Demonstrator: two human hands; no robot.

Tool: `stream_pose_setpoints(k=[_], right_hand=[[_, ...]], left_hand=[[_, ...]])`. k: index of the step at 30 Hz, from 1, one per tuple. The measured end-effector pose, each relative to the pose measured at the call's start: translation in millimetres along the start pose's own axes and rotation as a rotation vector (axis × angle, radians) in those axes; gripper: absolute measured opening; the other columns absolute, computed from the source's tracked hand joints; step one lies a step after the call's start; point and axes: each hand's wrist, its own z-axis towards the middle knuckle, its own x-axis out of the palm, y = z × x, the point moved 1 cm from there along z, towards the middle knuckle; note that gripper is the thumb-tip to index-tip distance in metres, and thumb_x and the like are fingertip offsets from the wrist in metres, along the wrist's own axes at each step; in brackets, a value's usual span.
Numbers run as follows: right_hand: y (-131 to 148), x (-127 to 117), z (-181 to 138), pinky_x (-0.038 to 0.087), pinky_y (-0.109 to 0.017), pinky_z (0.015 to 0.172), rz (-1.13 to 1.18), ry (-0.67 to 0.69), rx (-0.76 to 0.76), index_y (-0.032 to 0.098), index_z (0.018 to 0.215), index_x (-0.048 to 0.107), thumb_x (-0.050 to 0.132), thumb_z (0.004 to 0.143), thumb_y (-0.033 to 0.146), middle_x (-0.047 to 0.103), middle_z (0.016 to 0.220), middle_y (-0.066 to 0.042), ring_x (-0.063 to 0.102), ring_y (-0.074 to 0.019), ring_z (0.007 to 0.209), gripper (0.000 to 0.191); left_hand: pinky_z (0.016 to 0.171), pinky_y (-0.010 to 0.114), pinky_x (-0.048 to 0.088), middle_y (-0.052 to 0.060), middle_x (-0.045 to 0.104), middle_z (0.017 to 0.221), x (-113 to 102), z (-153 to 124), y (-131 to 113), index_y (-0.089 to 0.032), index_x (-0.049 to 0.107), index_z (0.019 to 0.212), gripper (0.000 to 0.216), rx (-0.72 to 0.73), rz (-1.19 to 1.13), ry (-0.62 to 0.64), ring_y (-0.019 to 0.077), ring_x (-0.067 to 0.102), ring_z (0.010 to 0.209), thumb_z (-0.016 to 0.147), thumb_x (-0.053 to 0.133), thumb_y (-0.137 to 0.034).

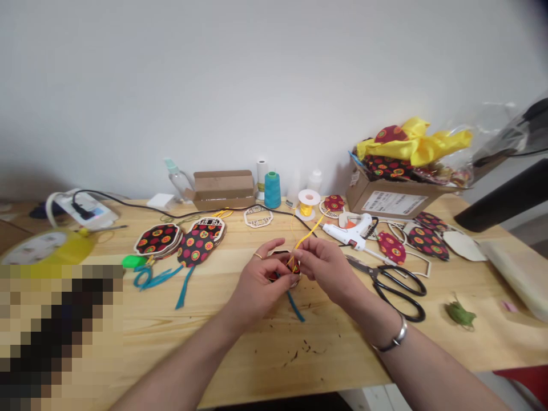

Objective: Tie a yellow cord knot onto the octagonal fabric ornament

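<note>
My left hand is closed on a small dark ornament covered in red-and-yellow patterned fabric, largely hidden behind the fingers. A teal ribbon hangs from beneath it onto the table. Close beside it, my right hand pinches a yellow cord at the ornament's upper side. Beyond my hands stands a spool of yellow thread. How the cord meets the ornament is covered by my fingertips.
Black-handled scissors and a white glue gun lie to the right. Finished-looking fabric ornaments sit at left. Behind are a teal thread cone and a cardboard box with yellow cloth. A green thread bundle lies far right.
</note>
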Motion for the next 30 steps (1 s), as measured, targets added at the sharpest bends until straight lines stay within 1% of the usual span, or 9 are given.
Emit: stream_pose_setpoints(k=[3, 6, 8, 11, 13, 16, 23, 26, 30], right_hand=[[1, 2, -2, 0.027, -0.018, 0.04, 0.121, 0.055, 0.025, 0.016, 0.063, 0.046, 0.054, 0.072, 0.029, 0.053, 0.055, 0.002, 0.036, -0.0047, 0.041, 0.018], [-1, 1, -2, 0.026, -0.017, 0.04, 0.111, 0.073, 0.024, 0.016, 0.065, 0.046, 0.053, 0.074, 0.029, 0.052, 0.055, 0.002, 0.036, -0.0045, 0.042, 0.017], [-2, 0, -1, 0.028, -0.017, 0.041, 0.049, 0.062, 0.005, 0.015, 0.064, 0.047, 0.053, 0.075, 0.028, 0.05, 0.053, 0.003, 0.037, -0.005, 0.043, 0.017], [-4, -1, 0, 0.031, -0.018, 0.042, -0.03, 0.048, -0.017, 0.016, 0.064, 0.048, 0.052, 0.075, 0.027, 0.05, 0.052, 0.003, 0.042, -0.0064, 0.045, 0.017], [-4, 0, 0, 0.033, -0.019, 0.043, -0.097, 0.033, -0.029, 0.016, 0.063, 0.048, 0.052, 0.075, 0.025, 0.051, 0.052, 0.004, 0.044, -0.0073, 0.046, 0.016], [-5, 0, -1, 0.036, -0.02, 0.047, -0.226, 0.005, -0.076, 0.016, 0.062, 0.051, 0.053, 0.075, 0.022, 0.052, 0.053, 0.003, 0.047, -0.0085, 0.049, 0.015], [-11, -2, 1, 0.04, -0.021, 0.051, -0.291, 0.038, -0.092, 0.017, 0.065, 0.052, 0.054, 0.076, 0.026, 0.056, 0.058, 0.001, 0.052, -0.0105, 0.054, 0.015], [-10, -2, 2, 0.04, -0.021, 0.05, -0.278, 0.044, -0.078, 0.016, 0.064, 0.053, 0.055, 0.075, 0.025, 0.056, 0.058, 0.001, 0.052, -0.0102, 0.054, 0.014], [-7, -3, 3, 0.036, -0.019, 0.047, -0.206, 0.085, -0.043, 0.015, 0.062, 0.052, 0.056, 0.074, 0.024, 0.054, 0.054, 0.002, 0.046, -0.0078, 0.049, 0.015]], left_hand=[[0.089, 0.032, 0.039, 0.008, 0.052, 0.116, 1, -1, 1, -0.019, 0.064, 0.059, 0.009, 0.022, 0.025, 0.003, 0.0234, 0.042, 0.116, 0.068, 0.063, -0.02], [0.084, 0.031, 0.041, 0.008, 0.056, 0.106, 1, -2, 0, -0.017, 0.06, 0.06, 0.01, 0.013, -0.025, 0.047, 0.0206, 0.052, 0.101, 0.069, 0.062, -0.019], [0.078, 0.03, 0.043, 0.007, 0.058, 0.103, 1, -3, -2, -0.017, 0.055, 0.062, 0.011, -0.026, -0.159, 0.073, 0.0178, 0.056, 0.091, 0.072, 0.059, -0.02], [0.073, 0.03, 0.045, 0.004, 0.061, 0.097, 0, -3, -6, -0.018, 0.048, 0.073, 0.008, -0.101, -0.395, 0.074, 0.0153, 0.058, 0.083, 0.075, 0.056, -0.02], [0.072, 0.029, 0.046, 0.002, 0.061, 0.088, 1, -2, -6, -0.019, 0.049, 0.082, 0.011, -0.133, -0.452, 0.066, 0.0145, 0.058, 0.08, 0.075, 0.057, -0.019], [0.07, 0.027, 0.045, 0.001, 0.061, 0.08, 2, -1, -3, -0.017, 0.053, 0.089, 0.015, -0.159, -0.396, 0.08, 0.0133, 0.057, 0.075, 0.074, 0.057, -0.02], [0.062, 0.023, 0.042, 0.001, 0.063, 0.072, -2, 1, -3, -0.014, 0.064, 0.079, 0.015, -0.211, -0.23, 0.056, 0.0118, 0.054, 0.065, 0.074, 0.057, -0.026], [0.058, 0.022, 0.04, 0.001, 0.063, 0.069, -4, 1, -5, -0.014, 0.066, 0.074, 0.015, -0.255, -0.247, 0.056, 0.0111, 0.053, 0.061, 0.072, 0.059, -0.027], [0.056, 0.021, 0.039, 0.002, 0.062, 0.067, -4, 1, 0, -0.014, 0.065, 0.073, 0.015, -0.335, -0.378, 0.07, 0.0103, 0.053, 0.061, 0.071, 0.062, -0.028]])
